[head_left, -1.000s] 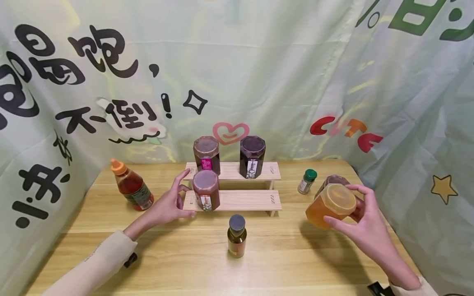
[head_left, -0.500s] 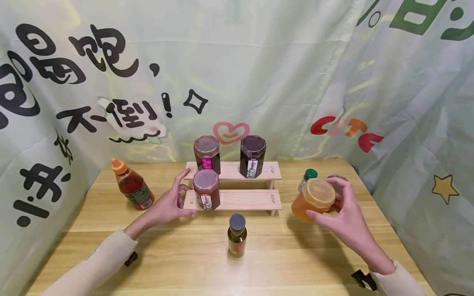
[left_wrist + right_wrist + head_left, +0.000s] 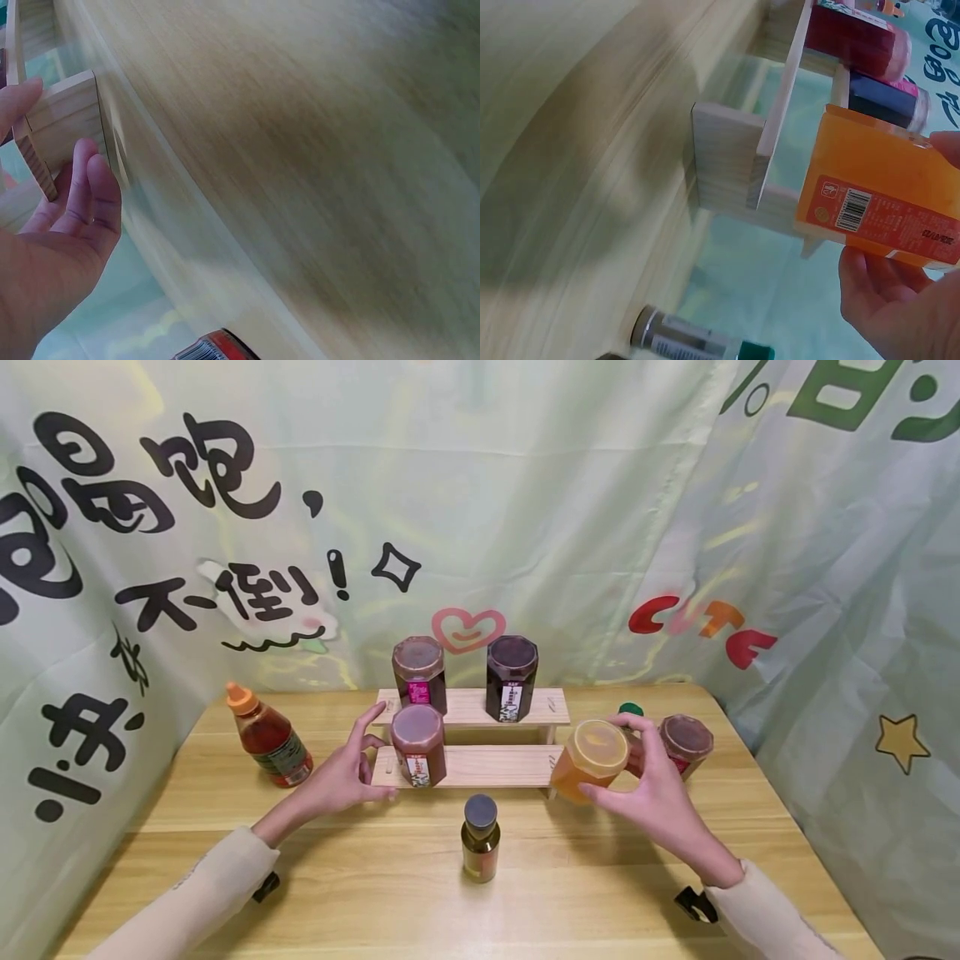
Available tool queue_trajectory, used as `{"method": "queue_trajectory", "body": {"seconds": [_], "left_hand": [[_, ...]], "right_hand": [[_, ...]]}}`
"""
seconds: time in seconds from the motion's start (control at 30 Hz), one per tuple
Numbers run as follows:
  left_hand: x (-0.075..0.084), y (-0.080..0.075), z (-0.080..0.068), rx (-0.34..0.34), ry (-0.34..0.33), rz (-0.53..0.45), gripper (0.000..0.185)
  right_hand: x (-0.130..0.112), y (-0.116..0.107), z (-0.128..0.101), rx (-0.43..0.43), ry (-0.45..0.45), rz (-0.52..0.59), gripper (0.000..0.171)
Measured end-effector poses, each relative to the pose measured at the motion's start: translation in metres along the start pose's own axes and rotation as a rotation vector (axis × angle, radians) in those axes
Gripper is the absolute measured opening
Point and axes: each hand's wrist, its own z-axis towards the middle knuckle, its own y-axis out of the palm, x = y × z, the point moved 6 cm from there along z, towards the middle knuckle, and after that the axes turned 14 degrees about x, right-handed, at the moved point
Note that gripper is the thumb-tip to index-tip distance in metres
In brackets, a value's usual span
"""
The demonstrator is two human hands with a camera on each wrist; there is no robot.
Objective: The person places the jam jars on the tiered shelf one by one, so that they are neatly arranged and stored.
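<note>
My right hand (image 3: 606,755) grips an orange hexagonal jar (image 3: 591,762) with a clear lid and holds it tilted in the air at the right end of the lower step of a wooden two-step shelf (image 3: 491,765). In the right wrist view the orange jar (image 3: 877,195) hangs just beside the shelf's end (image 3: 727,165). My left hand (image 3: 378,752) rests open against the shelf's left end, next to a reddish-brown jar (image 3: 417,745) on the lower step. The left wrist view shows relaxed fingers (image 3: 90,187) by the wooden end (image 3: 67,120).
On the upper step stand a reddish jar (image 3: 418,672) and a dark jar (image 3: 512,677). A small grey-capped bottle (image 3: 480,839) stands in front of the shelf. A red sauce bottle (image 3: 268,739) is at left, a brown jar (image 3: 684,743) and a half-hidden green-capped bottle (image 3: 630,708) at right.
My right hand has carried the orange jar leftward from the table's right side to the shelf's right end, uncovering the brown jar behind it. The left hand has stayed put.
</note>
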Motion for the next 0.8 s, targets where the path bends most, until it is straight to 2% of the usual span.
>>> {"method": "queue_trajectory", "body": {"seconds": [0.5, 0.8], "left_hand": [[0.003, 0.000, -0.001, 0.001, -0.013, -0.041, 0.139], [0.000, 0.000, 0.000, -0.002, 0.002, -0.001, 0.139]], "right_hand": [[-0.008, 0.063, 0.011, -0.106, 0.051, 0.087, 0.094], [-0.016, 0.097, 0.015, -0.153, 0.038, 0.151, 0.092]]}}
